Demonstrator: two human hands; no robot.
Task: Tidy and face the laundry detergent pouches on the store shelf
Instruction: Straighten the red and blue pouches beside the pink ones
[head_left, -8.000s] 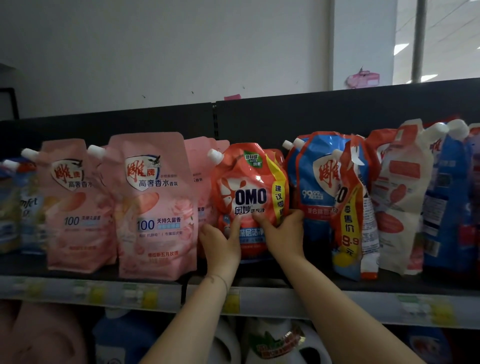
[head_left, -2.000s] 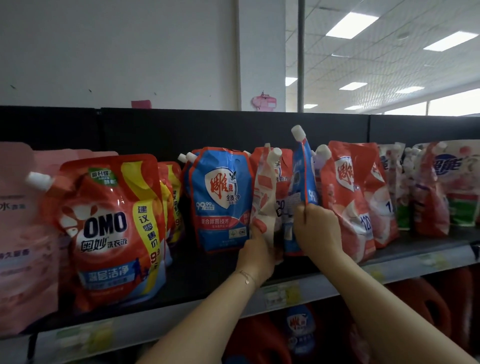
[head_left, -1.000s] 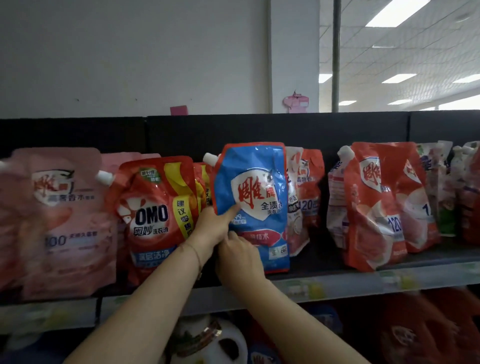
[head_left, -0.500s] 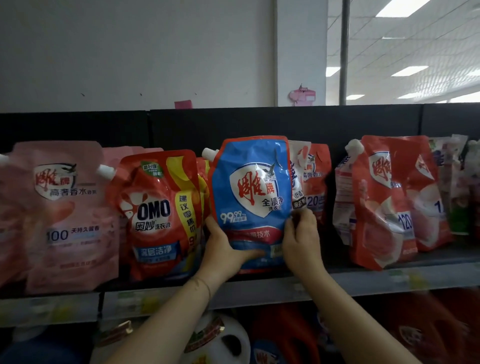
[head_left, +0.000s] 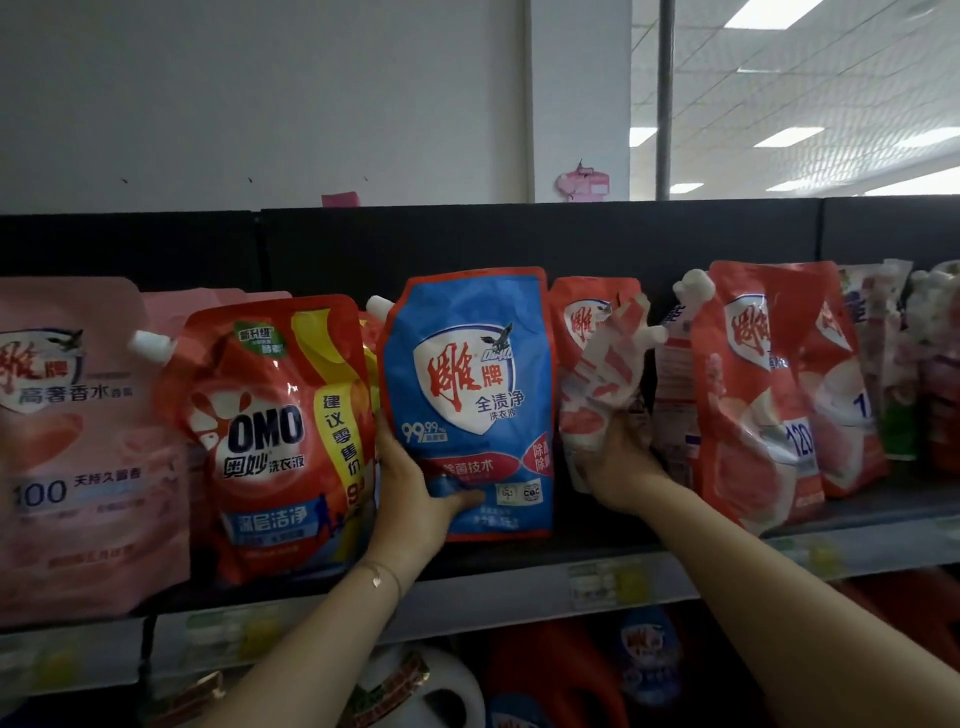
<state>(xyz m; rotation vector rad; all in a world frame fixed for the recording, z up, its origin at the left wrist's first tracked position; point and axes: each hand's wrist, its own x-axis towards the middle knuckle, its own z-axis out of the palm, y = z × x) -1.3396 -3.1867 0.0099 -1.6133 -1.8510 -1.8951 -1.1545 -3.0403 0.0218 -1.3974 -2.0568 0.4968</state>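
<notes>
A blue detergent pouch stands upright on the black shelf, label forward. My left hand grips its lower left edge, thumb across the front. Just right of it, my right hand holds a red-and-white pouch that leans with its back side and spout toward me. Another red pouch stands behind that one. A red OMO pouch stands to the left of the blue one, and pink pouches fill the far left.
More red pouches and mixed pouches crowd the shelf's right end. A price-label strip runs along the shelf front. Bottles stand on the shelf below. A black back panel rises behind the pouches.
My right hand let go of the blue pouch's right edge and moved right onto the red-and-white pouch. My left hand still holds the blue pouch.
</notes>
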